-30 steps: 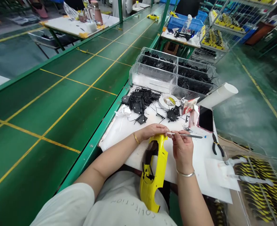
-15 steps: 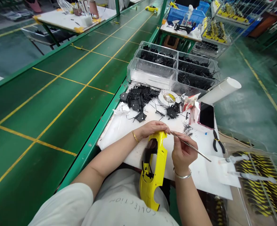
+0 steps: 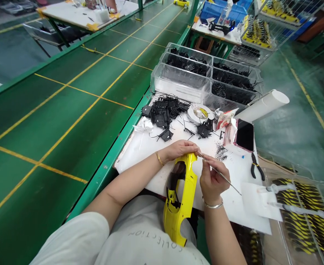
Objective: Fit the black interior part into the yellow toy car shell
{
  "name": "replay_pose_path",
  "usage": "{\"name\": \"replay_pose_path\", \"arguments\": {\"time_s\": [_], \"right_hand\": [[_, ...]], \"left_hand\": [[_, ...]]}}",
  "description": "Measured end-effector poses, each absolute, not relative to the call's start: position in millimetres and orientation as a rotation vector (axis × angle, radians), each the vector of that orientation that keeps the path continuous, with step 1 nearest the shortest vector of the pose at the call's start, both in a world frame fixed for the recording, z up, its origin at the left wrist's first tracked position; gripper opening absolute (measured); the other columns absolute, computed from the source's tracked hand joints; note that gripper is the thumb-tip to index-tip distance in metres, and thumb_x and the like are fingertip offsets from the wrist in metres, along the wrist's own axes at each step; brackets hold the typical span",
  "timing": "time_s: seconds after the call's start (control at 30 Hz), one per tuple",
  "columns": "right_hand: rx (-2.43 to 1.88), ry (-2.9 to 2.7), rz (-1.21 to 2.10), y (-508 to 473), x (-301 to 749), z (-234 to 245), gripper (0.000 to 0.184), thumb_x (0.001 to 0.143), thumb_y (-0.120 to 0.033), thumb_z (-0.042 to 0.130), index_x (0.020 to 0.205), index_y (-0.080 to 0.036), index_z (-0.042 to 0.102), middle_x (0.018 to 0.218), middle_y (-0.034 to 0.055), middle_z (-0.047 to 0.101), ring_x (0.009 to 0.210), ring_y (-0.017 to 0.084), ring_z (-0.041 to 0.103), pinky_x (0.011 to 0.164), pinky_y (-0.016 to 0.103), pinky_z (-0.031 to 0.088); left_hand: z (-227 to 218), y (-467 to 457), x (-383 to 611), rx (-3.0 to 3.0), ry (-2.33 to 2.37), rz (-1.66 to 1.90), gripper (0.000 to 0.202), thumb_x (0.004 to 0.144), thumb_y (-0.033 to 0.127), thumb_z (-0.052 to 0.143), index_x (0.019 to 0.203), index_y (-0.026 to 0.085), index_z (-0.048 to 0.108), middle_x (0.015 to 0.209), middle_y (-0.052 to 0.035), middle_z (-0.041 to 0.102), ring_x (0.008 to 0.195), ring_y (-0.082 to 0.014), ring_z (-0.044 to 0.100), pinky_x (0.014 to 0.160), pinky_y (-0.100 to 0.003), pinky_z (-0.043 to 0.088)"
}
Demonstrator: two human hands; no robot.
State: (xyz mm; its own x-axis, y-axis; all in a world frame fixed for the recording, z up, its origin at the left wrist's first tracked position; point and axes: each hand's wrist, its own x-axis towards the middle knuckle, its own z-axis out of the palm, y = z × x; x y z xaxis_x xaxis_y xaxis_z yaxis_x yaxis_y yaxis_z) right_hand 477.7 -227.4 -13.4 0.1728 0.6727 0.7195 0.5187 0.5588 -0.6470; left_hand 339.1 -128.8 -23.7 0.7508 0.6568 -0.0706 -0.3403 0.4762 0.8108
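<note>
Our left hand (image 3: 182, 148) is curled around the far end of a yellow car body (image 3: 189, 189), while our right hand (image 3: 214, 178) pinches a thin metal tool (image 3: 231, 183), its tip meeting our left fingertips; whether a tiny piece sits between them, we cannot tell. We have the body over the near edge of the white worktable (image 3: 139, 158), tipped onto its side. Its long axis runs away from us, the near end at our shirt (image 3: 139, 235), the far end leaning slightly right, wheel arches facing right. Our tool slants from its tip toward us and rightward. Beyond the worktop's loose black parts (image 3: 162, 114), we see a clear divided tray (image 3: 182, 86) with black wired pieces in its compartments. To our right, a clear box (image 3: 278, 230) holds black-and-yellow parts (image 3: 294, 217) in rows.
</note>
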Motion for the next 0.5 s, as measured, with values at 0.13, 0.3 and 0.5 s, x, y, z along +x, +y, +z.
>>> {"name": "replay_pose_path", "arguments": {"time_s": [0.13,0.3,0.5], "right_hand": [[-1.092,-1.456,0.117,-226.4,475.1,-10.5,0.029,0.084,-0.007,0.066,0.105,-0.027,0.062,0.102,0.0032,0.073,0.092,0.023,0.072,0.080,0.045,0.061],[-1.109,-1.409,0.119,-225.3,472.5,-9.0,0.024,0.086,-0.009,0.066,0.103,-0.025,0.061,0.098,0.0034,0.072,0.091,0.022,0.072,0.080,0.044,0.062],[-1.113,-1.353,0.160,-223.7,471.3,-8.9,0.022,0.086,-0.009,0.067,0.101,-0.022,0.061,0.095,0.0035,0.071,0.089,0.021,0.072,0.080,0.042,0.062]], "left_hand": [[-24.3,-127.9,339.6,0.882,0.388,0.629,0.051,0.063,0.057,0.084,0.071,0.009,0.067,0.078,-0.0051,0.067,0.072,-0.0113,0.056,0.076,-0.026,0.041],[-22.1,-127.7,339.6,0.865,0.387,0.614,0.052,0.061,0.057,0.085,0.072,0.009,0.067,0.076,-0.0044,0.067,0.071,-0.0113,0.056,0.075,-0.027,0.041],[-18.7,-129.5,338.5,0.861,0.400,0.610,0.054,0.060,0.058,0.085,0.071,0.009,0.066,0.074,-0.0033,0.066,0.069,-0.0104,0.054,0.073,-0.026,0.040]]}}
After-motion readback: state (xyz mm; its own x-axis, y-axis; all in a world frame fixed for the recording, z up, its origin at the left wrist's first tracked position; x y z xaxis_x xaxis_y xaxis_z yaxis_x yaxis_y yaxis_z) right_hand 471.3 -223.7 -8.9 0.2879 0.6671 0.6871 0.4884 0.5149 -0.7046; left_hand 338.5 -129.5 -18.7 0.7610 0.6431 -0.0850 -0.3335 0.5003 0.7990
